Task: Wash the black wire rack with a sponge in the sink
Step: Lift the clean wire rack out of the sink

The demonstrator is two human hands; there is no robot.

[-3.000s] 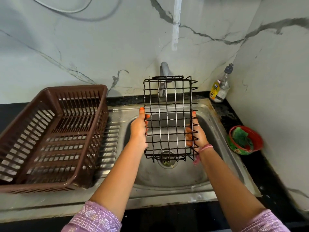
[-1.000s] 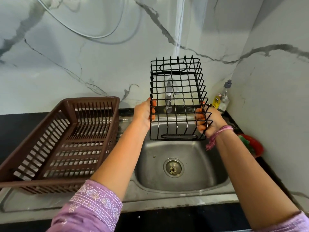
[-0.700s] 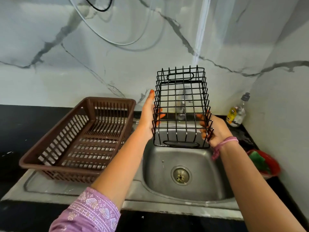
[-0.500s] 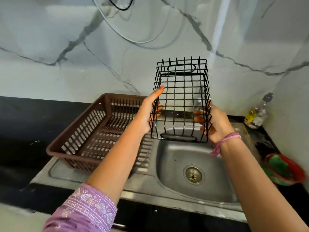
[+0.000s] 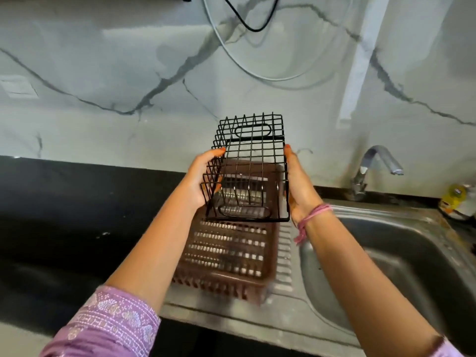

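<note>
counter: black countertop (image 5: 77,215) stretches left of the brown drainer basket, running under a marble-look wall.
wall: grey-veined marble panel (image 5: 103,73) rises behind the brown drainer basket; a black cable (image 5: 253,28) and a pale cable (image 5: 257,73) loop down it above the basket.
left hand: left hand (image 5: 203,176) is above the left rim of the brown drainer basket, fingers curled into the wire of the rack's left side, gripping it.
brown drainer basket: brown drainer basket (image 5: 231,253) sits on the ribbed steel drainboard (image 5: 283,253), directly under the rack.
rack: black wire rack (image 5: 251,171) is held in the air just above the brown drainer basket, tilted with its far end higher, open side up.
right hand: right hand (image 5: 298,186) is above the basket's right rim, fingers straight and pressed together flat against the rack's right side; a pink thread band is at the wrist.
sink: steel sink (image 5: 386,266) lies right of the basket.
tap: tap (image 5: 373,166) stands right of the basket, behind the sink bowl.
bottle: blurred yellow-labelled bottle (image 5: 458,199) is far right of the basket.
change: half a second ago the rack was over the sink's left edge; it is now over the brown drainer basket, and the right hand's fingers have flattened.
</note>
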